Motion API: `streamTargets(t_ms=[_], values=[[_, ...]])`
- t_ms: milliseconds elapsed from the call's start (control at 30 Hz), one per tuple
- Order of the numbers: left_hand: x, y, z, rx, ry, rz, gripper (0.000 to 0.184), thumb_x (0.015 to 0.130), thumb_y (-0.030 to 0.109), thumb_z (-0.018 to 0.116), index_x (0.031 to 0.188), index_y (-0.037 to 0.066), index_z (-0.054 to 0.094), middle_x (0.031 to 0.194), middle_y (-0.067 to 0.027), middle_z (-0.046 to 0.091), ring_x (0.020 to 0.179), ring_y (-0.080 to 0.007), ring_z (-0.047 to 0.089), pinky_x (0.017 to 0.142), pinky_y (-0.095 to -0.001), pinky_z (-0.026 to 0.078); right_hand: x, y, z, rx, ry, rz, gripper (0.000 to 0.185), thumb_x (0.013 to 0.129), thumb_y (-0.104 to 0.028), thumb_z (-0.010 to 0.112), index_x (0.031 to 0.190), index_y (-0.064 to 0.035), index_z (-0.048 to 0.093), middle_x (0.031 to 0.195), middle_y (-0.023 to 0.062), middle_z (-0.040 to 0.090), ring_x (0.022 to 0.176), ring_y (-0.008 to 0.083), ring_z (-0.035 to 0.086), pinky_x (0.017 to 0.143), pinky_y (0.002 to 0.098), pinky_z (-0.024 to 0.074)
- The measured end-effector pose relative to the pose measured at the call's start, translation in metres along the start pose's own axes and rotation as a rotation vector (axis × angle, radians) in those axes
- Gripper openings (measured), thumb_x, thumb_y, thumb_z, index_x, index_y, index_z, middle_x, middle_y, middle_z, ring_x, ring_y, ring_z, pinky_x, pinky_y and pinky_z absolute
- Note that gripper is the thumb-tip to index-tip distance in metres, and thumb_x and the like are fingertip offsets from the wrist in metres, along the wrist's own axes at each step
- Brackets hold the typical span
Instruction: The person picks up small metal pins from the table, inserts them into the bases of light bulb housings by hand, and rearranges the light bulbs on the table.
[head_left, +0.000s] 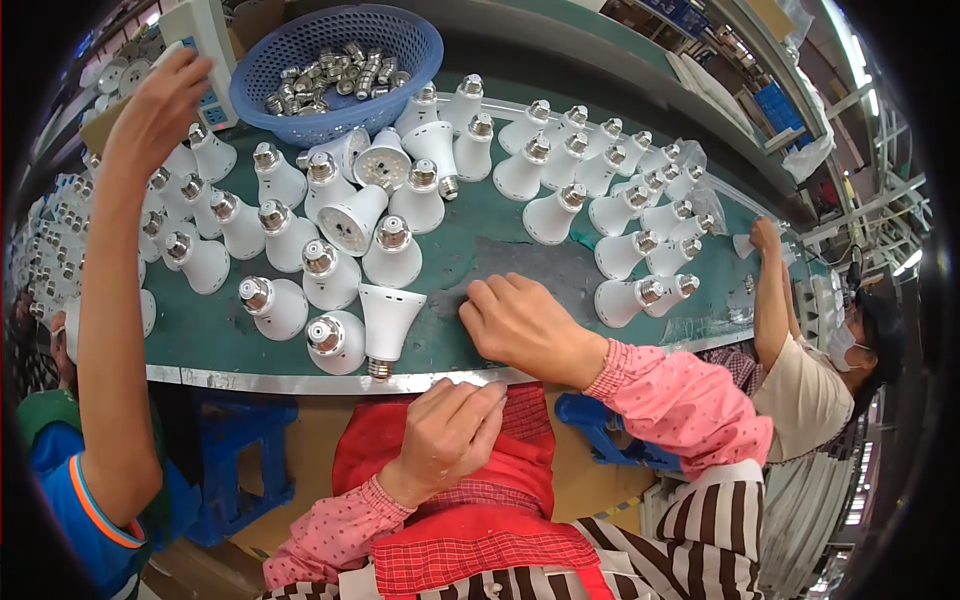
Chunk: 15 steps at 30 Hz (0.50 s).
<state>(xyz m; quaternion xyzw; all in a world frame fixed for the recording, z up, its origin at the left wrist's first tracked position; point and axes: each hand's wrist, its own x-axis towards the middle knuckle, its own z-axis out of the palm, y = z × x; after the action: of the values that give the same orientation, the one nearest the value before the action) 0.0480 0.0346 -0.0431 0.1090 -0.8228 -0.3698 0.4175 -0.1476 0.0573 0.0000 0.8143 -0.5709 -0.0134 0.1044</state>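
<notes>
My left hand (446, 441) is raised in front of the red apron (450, 540), just short of the table edge, with its fingers closed together; whether something small is between them cannot be made out. Over the table, my right hand (528, 328) is curled with the fingertips turned down and hidden, beside a dark grey patch (530, 270). Nearest to both hands is a white LED bulb (392, 318) standing cap-down by the edge. Another bulb (336, 343) lies tilted to its left. Several more white bulbs with silver screw caps stand behind them, a few showing open LED faces.
A blue plastic basket (415, 75) holding metal screw caps sits at the back. Rows of bulbs (620, 255) fill the right side. A co-worker's arm (122, 290) reaches across at left; a masked person (815, 370) works at right. Blue stools (240, 460) stand below.
</notes>
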Motion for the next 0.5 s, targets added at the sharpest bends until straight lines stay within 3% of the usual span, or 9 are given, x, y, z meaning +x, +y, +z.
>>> streamTargets(t_ms=[100, 167, 200, 233, 333, 500], values=[[0.007, -0.003, -0.004, 0.073, 0.043, -0.031, 0.024, 0.082, -0.008, 0.076, 0.104, -0.001, 0.071, 0.079, -0.0126, 0.065, 0.064, -0.0289, 0.062, 0.059, -0.0383, 0.05, 0.009, 0.01, 0.001, 0.139, 0.103, 0.017, 0.014, 0.079, -0.007, 0.068, 0.091, -0.0027, 0.065, 0.086, 0.0119, 0.058, 0.076, 0.0293, 0.064, 0.069, 0.0365, 0.0519], [0.013, -0.009, -0.001, 0.084, 0.109, -0.123, 0.025, 0.085, -0.006, 0.076, 0.108, 0.0, 0.07, 0.081, -0.0125, 0.065, 0.064, -0.0274, 0.062, 0.059, -0.0378, 0.05, 0.008, 0.007, -0.007, 0.473, 0.232, 0.285, 0.01, 0.078, -0.004, 0.07, 0.086, -0.0026, 0.064, 0.082, 0.0112, 0.06, 0.074, 0.0261, 0.064, 0.067, 0.0369, 0.0522], [0.019, -0.009, 0.0, 0.059, 0.121, -0.195, 0.025, 0.086, -0.004, 0.075, 0.11, 0.0, 0.068, 0.083, -0.0139, 0.065, 0.068, -0.0311, 0.064, 0.06, -0.0403, 0.051, 0.005, 0.005, -0.014, 0.641, 0.288, 0.413, 0.009, 0.078, -0.003, 0.07, 0.084, -0.0026, 0.063, 0.08, 0.0108, 0.06, 0.073, 0.0244, 0.065, 0.066, 0.0371, 0.0523], [0.027, -0.008, 0.002, 0.032, 0.131, -0.267, 0.027, 0.088, -0.003, 0.075, 0.113, -0.001, 0.067, 0.085, -0.0153, 0.064, 0.071, -0.0348, 0.065, 0.062, -0.0427, 0.052, 0.0, 0.003, -0.023, 1.013, 0.2, 0.67, 0.008, 0.086, 0.0, 0.07, 0.093, -0.0003, 0.068, 0.083, 0.0058, 0.066, 0.072, 0.0135, 0.062, 0.066, 0.029, 0.0507], [0.042, -0.013, 0.011, -0.012, 0.126, -0.296, 0.027, 0.091, 0.001, 0.074, 0.115, 0.0, 0.063, 0.091, -0.0174, 0.065, 0.075, -0.0391, 0.067, 0.062, -0.0451, 0.053, -0.015, -0.004, -0.03, 1.538, 0.244, 0.95, 0.008, 0.096, -0.006, 0.071, 0.1, 0.0008, 0.069, 0.09, -0.0015, 0.066, 0.081, 0.0037, 0.056, 0.071, 0.023, 0.0466], [0.048, -0.014, 0.028, -0.066, 0.179, -0.258, 0.018, 0.088, -0.002, 0.072, 0.104, 0.002, 0.066, 0.085, -0.0147, 0.066, 0.068, -0.0361, 0.066, 0.059, -0.0423, 0.052, -0.034, -0.017, -0.022, 1.573, 0.391, 0.97, 0.008, 0.098, -0.005, 0.071, 0.103, 0.002, 0.07, 0.094, -0.0007, 0.067, 0.083, 0.0055, 0.059, 0.075, 0.0229, 0.0485]])
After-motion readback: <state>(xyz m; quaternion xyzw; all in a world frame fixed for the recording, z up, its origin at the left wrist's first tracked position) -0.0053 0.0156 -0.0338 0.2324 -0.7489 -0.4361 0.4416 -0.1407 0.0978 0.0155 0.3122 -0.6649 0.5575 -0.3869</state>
